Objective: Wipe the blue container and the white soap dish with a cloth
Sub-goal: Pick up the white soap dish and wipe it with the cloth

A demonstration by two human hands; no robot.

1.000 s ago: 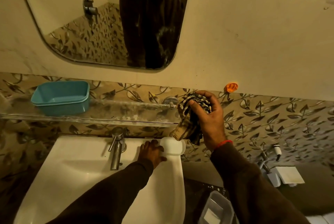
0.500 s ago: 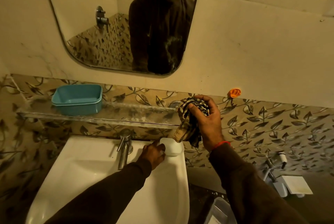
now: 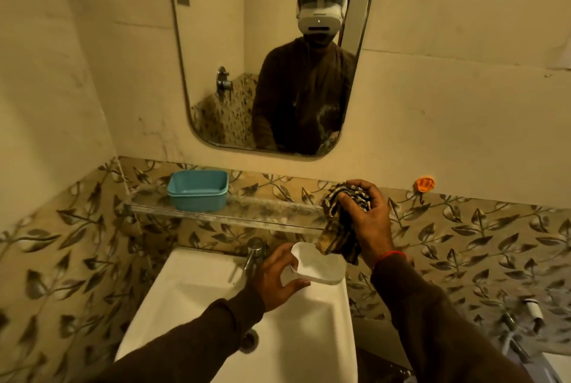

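The blue container (image 3: 197, 192) stands on the left part of a glass shelf (image 3: 247, 217) under the mirror. My left hand (image 3: 275, 277) grips the left end of the white soap dish (image 3: 321, 268), which is tipped up above the sink's back right corner. My right hand (image 3: 367, 222) is closed around a bunched striped cloth (image 3: 340, 228). The cloth's loose end hangs down and touches the dish's far rim.
A white sink (image 3: 296, 336) with a chrome tap (image 3: 254, 254) lies below my hands. A mirror (image 3: 268, 51) hangs above the shelf and reflects the person. An orange hook (image 3: 425, 183) sticks to the wall at right. A toilet spray fitting (image 3: 531, 311) is low right.
The view has tilted up and back, showing more of the mirror. My left hand has lifted and tipped the soap dish up from the sink edge towards the cloth.
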